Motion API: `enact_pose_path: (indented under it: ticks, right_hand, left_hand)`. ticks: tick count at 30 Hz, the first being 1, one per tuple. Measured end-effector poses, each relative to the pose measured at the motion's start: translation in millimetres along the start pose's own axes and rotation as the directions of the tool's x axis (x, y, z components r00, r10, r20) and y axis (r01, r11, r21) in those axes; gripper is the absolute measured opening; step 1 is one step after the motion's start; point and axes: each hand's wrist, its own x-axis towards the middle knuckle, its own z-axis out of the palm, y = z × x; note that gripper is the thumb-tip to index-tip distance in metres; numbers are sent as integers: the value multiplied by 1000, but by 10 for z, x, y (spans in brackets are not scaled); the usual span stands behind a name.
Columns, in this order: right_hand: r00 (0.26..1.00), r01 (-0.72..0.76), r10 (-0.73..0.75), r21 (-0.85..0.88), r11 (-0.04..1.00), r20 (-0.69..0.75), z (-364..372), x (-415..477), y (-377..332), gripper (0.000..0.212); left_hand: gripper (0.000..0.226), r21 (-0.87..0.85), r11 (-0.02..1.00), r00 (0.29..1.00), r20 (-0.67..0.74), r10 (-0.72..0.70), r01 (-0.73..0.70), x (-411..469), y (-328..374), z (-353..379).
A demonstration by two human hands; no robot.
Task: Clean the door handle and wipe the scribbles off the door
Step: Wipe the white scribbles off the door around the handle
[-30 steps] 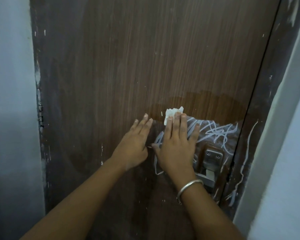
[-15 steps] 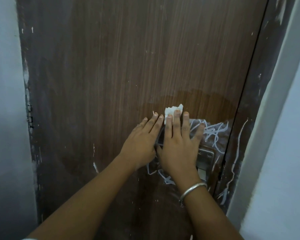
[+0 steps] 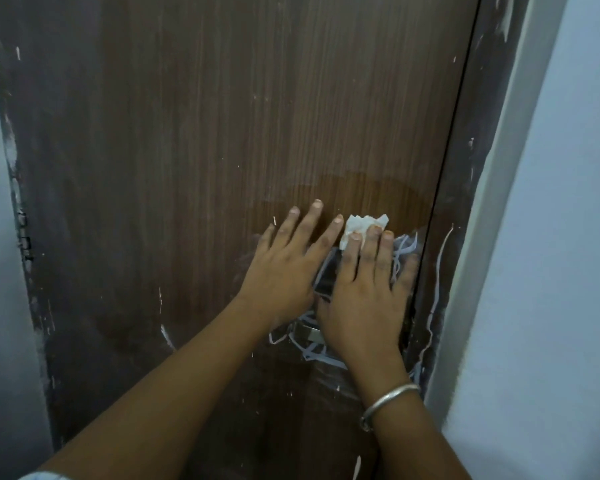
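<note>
You are pressing your right hand (image 3: 364,299) flat against the door (image 3: 205,150). The fingers are lying straight, three of them side by side and the little finger a bit apart. They are pinning a white tissue (image 3: 362,226) to the wood, not curling round it. The crumpled edge of the tissue is sticking out at 12 o'clock from your fingertips.

Your left hand (image 3: 284,265) is lying at 9 o'clock from the right, just beside it. The palm is on the door, the fingers are straight and fanned out, and it is holding nothing.

The scribbles (image 3: 404,249) are showing as white lines at 3 o'clock from your right fingers, between them and the door's edge. More of them are tangling at 6 o'clock from your left hand, by the right wrist. One long white line is running down the frame (image 3: 465,237) at 3 o'clock from the right hand.

The handle (image 3: 309,333) is peeking out as a small strip of bright metal at 6 o'clock from the heel of your left hand. The rest is hiding under your hands.

A darker, wet-looking patch (image 3: 361,188) is spreading at 12 o'clock from the tissue. A silver bangle (image 3: 390,401) is sitting on your right wrist.
</note>
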Motion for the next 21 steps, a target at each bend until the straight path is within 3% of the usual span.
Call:
enact_pose_path:
  ticks: [2,5,11,16,21]
  right_hand:
    - [997,-75,75,-1,997,-12,8,-51,144,106]
    - [975,-214,216,38,976,-55,-1,-93,270,107]
    - [998,-60,60,28,998,-10,21,-87,239,110]
    - [948,-316,317,59,947,-15,-142,-44,299,105]
    - [936,-343,351,178,922,-11,-307,215,342,96]
  left_hand:
    - [92,50,997,998,36,55,-56,48,25,47]
    - [96,95,995,999,37,24,-27,86,46,80]
    - [82,61,998,1000,-7,23,-23,147,209,9]
    - [76,124,992,1000,-11,5,-3,168,347,9]
    - [63,178,984,999,-41,18,-11,188,436,-43]
